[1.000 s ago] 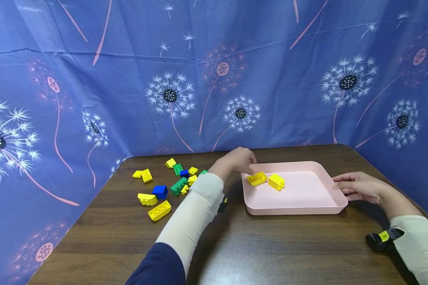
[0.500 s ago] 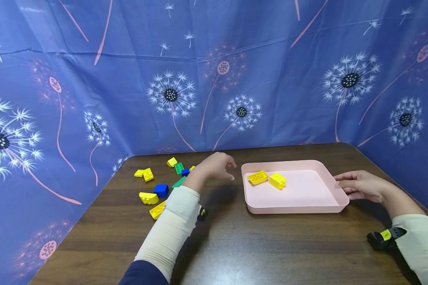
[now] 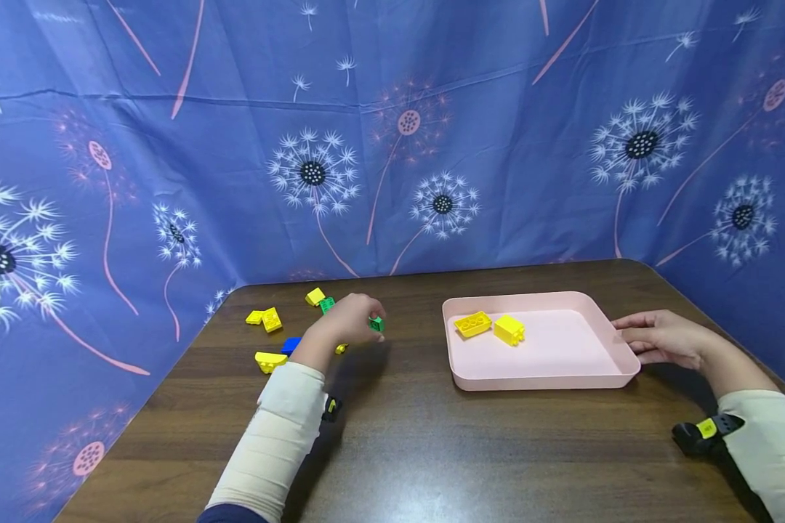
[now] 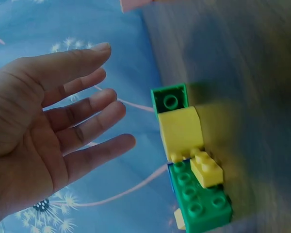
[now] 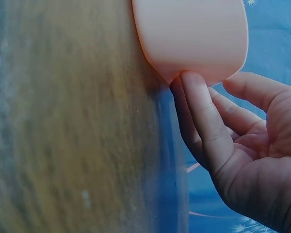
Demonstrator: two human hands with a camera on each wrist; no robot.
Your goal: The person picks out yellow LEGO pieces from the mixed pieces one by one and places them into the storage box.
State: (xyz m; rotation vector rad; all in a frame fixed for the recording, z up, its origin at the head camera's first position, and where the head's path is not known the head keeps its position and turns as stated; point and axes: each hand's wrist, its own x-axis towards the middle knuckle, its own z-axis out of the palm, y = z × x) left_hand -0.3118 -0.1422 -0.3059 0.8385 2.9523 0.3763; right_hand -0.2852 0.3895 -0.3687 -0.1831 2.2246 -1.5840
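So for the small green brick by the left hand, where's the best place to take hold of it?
Probably across its two opposite flat side walls, coming from above. The small green brick is a compact cube at the near edge of the pile, with bare table on its right. The left hand hovers beside it, fingers straight, holding nothing.

The left hand (image 3: pixel 343 319) hides several loose bricks (image 3: pixel 291 346) — colours partly covered, count unclear.

Left hand (image 3: pixel 340 323) forward, fingers spread and straight, right hand (image 3: pixel 661 340) low, fingers loosely extended.
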